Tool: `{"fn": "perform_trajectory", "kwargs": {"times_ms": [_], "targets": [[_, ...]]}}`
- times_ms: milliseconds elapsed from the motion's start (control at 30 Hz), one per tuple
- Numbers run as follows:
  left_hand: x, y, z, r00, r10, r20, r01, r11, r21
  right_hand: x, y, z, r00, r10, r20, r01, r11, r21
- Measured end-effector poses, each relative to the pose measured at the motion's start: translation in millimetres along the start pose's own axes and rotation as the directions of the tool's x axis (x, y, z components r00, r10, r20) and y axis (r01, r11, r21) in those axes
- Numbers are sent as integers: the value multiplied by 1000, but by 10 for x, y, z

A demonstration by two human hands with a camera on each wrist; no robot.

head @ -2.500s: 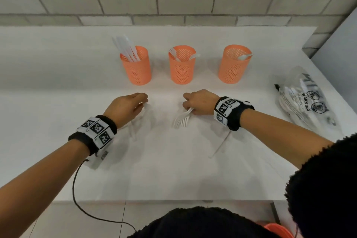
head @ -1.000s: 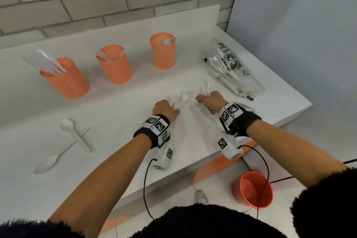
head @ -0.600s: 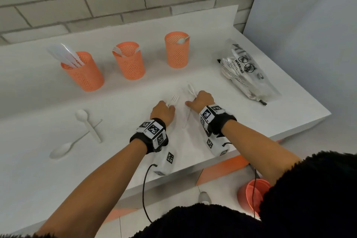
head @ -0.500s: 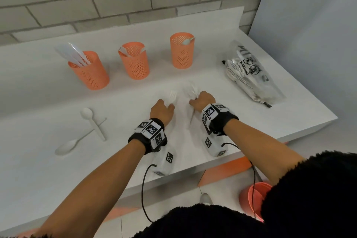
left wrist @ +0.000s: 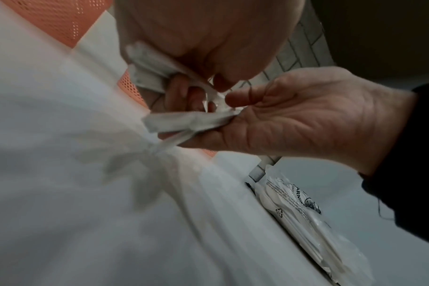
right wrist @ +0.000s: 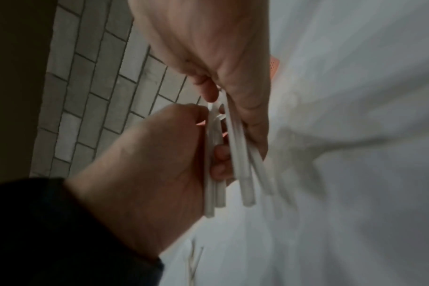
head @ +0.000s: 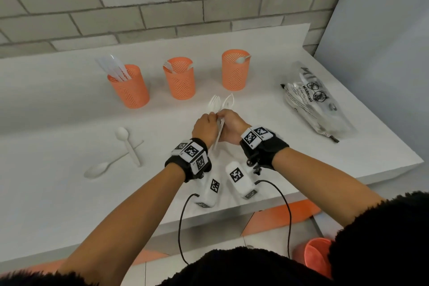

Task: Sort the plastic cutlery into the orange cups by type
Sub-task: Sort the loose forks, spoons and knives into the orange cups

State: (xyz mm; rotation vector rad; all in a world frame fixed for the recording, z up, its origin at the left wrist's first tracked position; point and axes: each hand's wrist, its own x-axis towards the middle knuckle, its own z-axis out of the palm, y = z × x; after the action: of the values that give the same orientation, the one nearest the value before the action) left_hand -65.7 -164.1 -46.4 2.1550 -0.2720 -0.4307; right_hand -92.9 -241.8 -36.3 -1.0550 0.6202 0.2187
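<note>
Three orange mesh cups stand in a row at the back: the left cup [head: 128,87] holds knives, the middle cup [head: 180,82] forks, the right cup [head: 234,71] a spoon. My left hand [head: 205,124] and right hand [head: 231,123] meet just in front of the middle cup. Each grips a few white plastic forks by the handles, and the fork heads [head: 215,103] stick up past the fingers. In the right wrist view the left hand's handles [right wrist: 212,189] lie beside the right hand's handles [right wrist: 244,174]. Two white spoons [head: 127,144] lie crossed on the table to the left.
A clear plastic bag [head: 313,104] with more cutlery lies at the right of the white table [head: 69,204]. The table's front edge runs close under my wrists. An orange bucket [head: 316,260] stands on the floor lower right. A brick wall rises behind the cups.
Both hands, earlier apart and low on the table over the forks, have come together and lifted the forks. The view has swung back toward the cups.
</note>
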Motion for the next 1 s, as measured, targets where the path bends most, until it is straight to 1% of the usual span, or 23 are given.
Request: {"fn": "perform_trajectory", "kwargs": {"times_ms": [67,167,233,300,367,433,467,533,600,667,733,800,900,1000], "targets": [[1,7,-17,1000,24,17,-25,998,66,12,-15,16,999,33,41,-33,999,-4],[-30,23,-30,998,47,37,-53,976,211,48,-17,62,999,48,24,-47,997,-62],[-62,25,-57,998,48,34,-57,929,366,103,-13,74,999,52,-5,-52,997,-52],[-83,6,-102,998,57,31,-65,870,489,112,-38,88,998,65,14,-65,997,-36],[-99,-20,-159,996,86,37,-93,846,524,128,-86,131,996,79,29,-77,995,-60],[-122,-52,-201,991,130,37,-129,836,534,200,-124,195,998,62,-16,-63,993,-96],[-135,-69,-223,988,154,32,-147,834,532,253,-144,241,998,30,-53,-36,993,-114],[-163,-99,-281,977,212,4,-186,849,495,334,-198,353,988,-90,-124,68,983,-172],[-180,-144,-374,964,263,-38,-217,862,458,393,-298,475,960,-234,-154,199,956,-217],[-178,-214,-496,957,278,-83,-220,882,417,481,-420,551,927,-337,-164,294,925,-240],[-160,-315,-642,962,240,-133,-184,924,336,581,-548,628,891,-424,-159,379,891,-252],[-144,-464,-800,970,173,-172,-114,944,309,637,-676,733,846,-511,-152,462,845,-269],[-151,-736,-1046,975,56,-216,22,940,340,736,-894,911,781,-607,-147,550,780,-298],[-195,-967,-1262,954,-44,-297,154,920,361,886,-1083,1070,720,-678,-149,624,726,-290]]}}
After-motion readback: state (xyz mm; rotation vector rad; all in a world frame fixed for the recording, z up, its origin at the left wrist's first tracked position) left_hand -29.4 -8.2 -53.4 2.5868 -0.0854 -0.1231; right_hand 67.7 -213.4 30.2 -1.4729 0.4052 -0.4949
